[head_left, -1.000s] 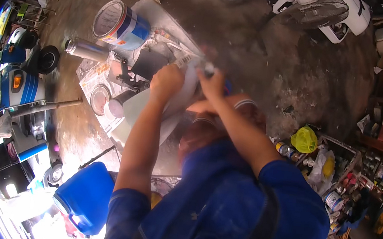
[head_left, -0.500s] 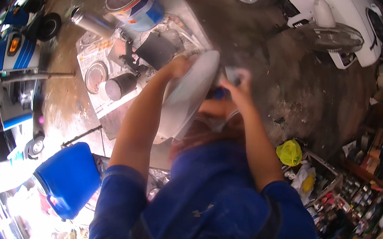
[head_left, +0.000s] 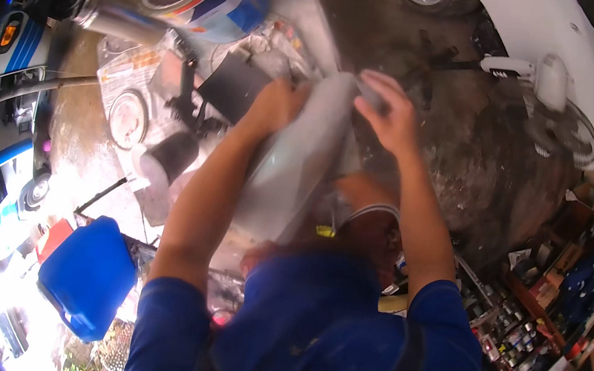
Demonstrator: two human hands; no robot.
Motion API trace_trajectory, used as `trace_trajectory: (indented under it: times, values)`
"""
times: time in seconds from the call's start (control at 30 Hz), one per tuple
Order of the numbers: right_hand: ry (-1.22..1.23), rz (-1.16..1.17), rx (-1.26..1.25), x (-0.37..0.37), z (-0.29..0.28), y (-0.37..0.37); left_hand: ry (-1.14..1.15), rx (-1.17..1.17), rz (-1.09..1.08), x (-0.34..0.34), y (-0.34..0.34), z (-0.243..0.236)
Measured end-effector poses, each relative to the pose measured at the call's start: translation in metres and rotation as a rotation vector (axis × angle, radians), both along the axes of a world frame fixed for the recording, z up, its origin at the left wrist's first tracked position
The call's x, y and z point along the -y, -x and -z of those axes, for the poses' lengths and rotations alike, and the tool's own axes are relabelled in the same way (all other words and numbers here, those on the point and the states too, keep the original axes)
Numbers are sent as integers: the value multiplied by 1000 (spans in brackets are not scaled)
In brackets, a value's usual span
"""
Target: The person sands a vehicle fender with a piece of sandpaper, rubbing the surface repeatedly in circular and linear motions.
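A long, curved, pale grey panel (head_left: 298, 160) lies tilted across the front of my body, its far end rounded and slightly blurred. My left hand (head_left: 277, 107) is closed on the panel's left edge, the fingertips hidden. At the far right end, my right hand (head_left: 392, 116) pinches a small dark grey pad (head_left: 373, 95) against or very near the panel; contact cannot be made out. Just left of my left hand, a dark grey sheet (head_left: 232, 88) lies on the cluttered worktable (head_left: 311, 9).
The table holds a large paint bucket (head_left: 241, 4), a metal cylinder (head_left: 121, 19), a black tool (head_left: 188, 94), a round lid (head_left: 129, 119) and a dark cup (head_left: 173, 154). A blue jerrycan (head_left: 89, 275) stands near left. A fan (head_left: 563, 129) and white car (head_left: 553, 31) are far right.
My right hand has moved up with the pad to the panel's far end. My left hand stays on the left edge. The whole view has shifted.
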State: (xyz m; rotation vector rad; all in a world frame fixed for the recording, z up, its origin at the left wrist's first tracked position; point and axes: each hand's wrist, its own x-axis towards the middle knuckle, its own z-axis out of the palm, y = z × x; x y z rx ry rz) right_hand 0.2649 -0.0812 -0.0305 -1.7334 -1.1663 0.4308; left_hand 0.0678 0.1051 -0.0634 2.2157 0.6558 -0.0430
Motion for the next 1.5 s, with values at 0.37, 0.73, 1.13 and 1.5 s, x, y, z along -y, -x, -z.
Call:
trace_trajectory:
  times: [0.37, 0.73, 1.13, 1.5]
  values:
    - [163, -133, 28, -12, 20, -27, 323, -244, -380, 27, -35, -62]
    - [190, -46, -62, -6, 31, -33, 146, -345, -301, 47, -38, -78]
    - [35, -287, 268, -2, -19, -4, -132, -696, -236, 99, -22, -125]
    - [36, -80, 5, -43, 45, -24, -162, -676, -336, 93, -50, -112]
